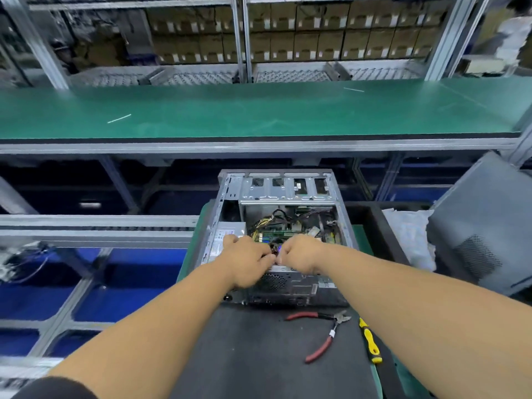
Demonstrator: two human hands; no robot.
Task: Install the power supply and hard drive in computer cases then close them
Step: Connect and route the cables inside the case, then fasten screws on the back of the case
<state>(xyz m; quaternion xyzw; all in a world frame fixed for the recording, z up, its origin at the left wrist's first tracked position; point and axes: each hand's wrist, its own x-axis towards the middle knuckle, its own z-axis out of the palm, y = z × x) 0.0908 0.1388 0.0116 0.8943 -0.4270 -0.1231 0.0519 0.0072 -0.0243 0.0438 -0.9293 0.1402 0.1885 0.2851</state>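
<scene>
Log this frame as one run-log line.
stage: cabling inside open computer case | left hand: fingers curled at connector | right hand: same, grip hidden | power supply: seated | pliers, screwdriver: idle on mat

A long green bench top [259, 110] with a grey metal edge runs across the whole width, and behind it stands a metal rack [241, 38] filled with rows of brown cardboard boxes [316, 33]. Under the bench the space is dark, with grey metal frame bars [86, 228] and blue surfaces [144, 272] on the left. The light is even and rather cool.
</scene>
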